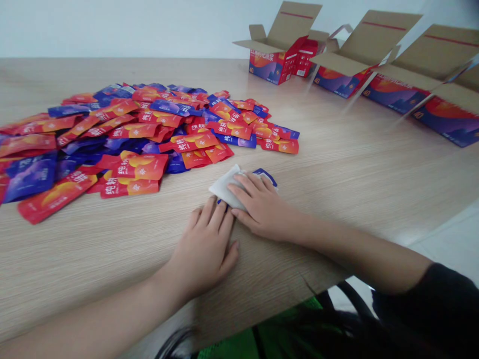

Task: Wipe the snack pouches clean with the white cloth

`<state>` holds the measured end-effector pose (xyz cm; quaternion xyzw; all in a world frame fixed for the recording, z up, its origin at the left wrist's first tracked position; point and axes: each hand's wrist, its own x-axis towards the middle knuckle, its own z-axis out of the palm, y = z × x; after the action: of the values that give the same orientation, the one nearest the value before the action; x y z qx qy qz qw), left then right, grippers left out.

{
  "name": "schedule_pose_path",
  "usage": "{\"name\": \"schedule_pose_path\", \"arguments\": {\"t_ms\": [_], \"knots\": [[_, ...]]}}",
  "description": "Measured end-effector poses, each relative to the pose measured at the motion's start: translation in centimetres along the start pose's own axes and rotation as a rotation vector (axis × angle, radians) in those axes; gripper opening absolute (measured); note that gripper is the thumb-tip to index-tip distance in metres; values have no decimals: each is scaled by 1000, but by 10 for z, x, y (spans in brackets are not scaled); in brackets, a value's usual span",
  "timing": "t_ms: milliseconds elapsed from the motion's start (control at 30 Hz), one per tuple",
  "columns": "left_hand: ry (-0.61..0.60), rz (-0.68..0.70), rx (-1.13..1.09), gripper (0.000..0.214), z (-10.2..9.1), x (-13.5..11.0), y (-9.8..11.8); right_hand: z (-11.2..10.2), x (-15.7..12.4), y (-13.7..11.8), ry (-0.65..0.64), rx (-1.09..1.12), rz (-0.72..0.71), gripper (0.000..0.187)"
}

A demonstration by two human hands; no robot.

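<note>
My right hand point(264, 203) lies over a folded white cloth point(225, 188), fingers bent across it and pressing it down on the table. Beneath the cloth is a blue sachet point(265, 175); only its far end and a small corner near my left fingertips show, and its middle is covered. My left hand point(205, 242) rests palm down just left of the cloth, fingers stretched out and fingertips at the sachet's near corner. A wide pile of red-orange and blue sachets point(134, 167) lies beyond my hands to the left.
Several open red and blue cartons point(265, 65) stand in a row at the back right, their brown flaps raised. The light wood table point(337, 164) meets a pale wall behind. Its front edge and a green seat point(239, 344) are below my arms.
</note>
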<state>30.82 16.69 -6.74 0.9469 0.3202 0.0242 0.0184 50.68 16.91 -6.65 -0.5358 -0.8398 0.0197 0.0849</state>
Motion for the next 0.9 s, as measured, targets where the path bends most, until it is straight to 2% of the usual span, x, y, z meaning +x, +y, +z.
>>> {"name": "schedule_pose_path", "arguments": {"t_ms": [100,300,400,500,600,767,900], "knots": [[8,1,5,57,0,0,0,-3,-1,6,-14,21,-17,57],[3,4,13,62,3,1,-1,-3,1,22,4,-34,217,62],[10,2,13,62,3,1,-1,0,2,12,17,-56,192,64],[12,2,7,58,2,1,-1,1,0,2,8,-34,80,63],[5,4,6,57,1,0,-1,-2,-1,4,-6,2,18,60],[-2,-1,9,61,1,0,0,-6,0,23,-14,-10,174,62],[-3,-6,7,61,2,0,0,-2,1,16,8,-53,193,64]]}}
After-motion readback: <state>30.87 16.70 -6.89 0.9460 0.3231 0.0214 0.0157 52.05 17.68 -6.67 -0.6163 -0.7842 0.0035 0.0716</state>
